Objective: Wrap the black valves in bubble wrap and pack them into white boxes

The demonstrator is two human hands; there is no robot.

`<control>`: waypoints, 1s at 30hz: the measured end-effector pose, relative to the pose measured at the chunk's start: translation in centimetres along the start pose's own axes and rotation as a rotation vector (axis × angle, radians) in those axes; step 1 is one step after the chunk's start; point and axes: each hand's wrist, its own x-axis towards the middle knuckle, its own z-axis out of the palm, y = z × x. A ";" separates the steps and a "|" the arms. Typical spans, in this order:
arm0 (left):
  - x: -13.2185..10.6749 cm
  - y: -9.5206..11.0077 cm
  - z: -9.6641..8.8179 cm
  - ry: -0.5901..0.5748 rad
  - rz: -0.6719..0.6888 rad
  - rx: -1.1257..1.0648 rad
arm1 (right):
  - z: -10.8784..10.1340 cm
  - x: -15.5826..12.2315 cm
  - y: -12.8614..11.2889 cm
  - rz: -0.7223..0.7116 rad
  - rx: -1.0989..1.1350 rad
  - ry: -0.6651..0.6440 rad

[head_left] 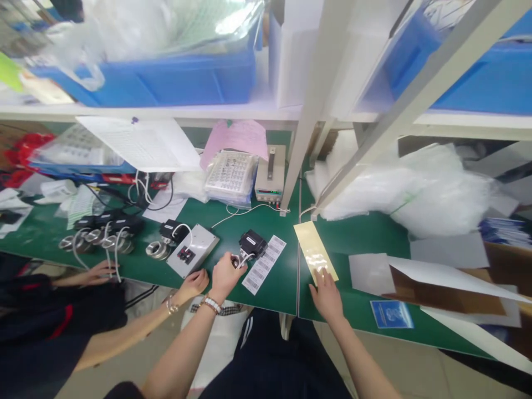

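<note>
Head view, left hand [225,276]: is holding the black-topped part [253,244] by its metal end, fingers bent, likely to steady it.
Right hand [327,295]: is resting loosely open on the yellow sheet [312,244], perhaps so it won't slide.
Label strip [264,266]: is lying between both hands, probably for easy reach.

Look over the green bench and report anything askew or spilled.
Loose pale sheets lie at clashing angles around brown cardboard at the right, which looks untidy. No spill shows.
</note>
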 end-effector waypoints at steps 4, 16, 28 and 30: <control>-3.6 0.4 -2.4 0.069 -0.030 -0.042 | -1.8 0.4 -1.4 -0.076 0.187 0.057; -18.9 6.3 -10.1 0.118 -0.058 -0.359 | -9.7 -4.6 -13.2 -0.244 1.555 -0.509; -28.3 13.6 -11.0 0.225 0.138 -0.216 | -19.3 -9.6 -11.7 -0.327 1.921 -0.762; -29.0 14.0 -10.9 0.240 0.156 -0.202 | -19.7 -10.1 -11.5 -0.315 1.942 -0.769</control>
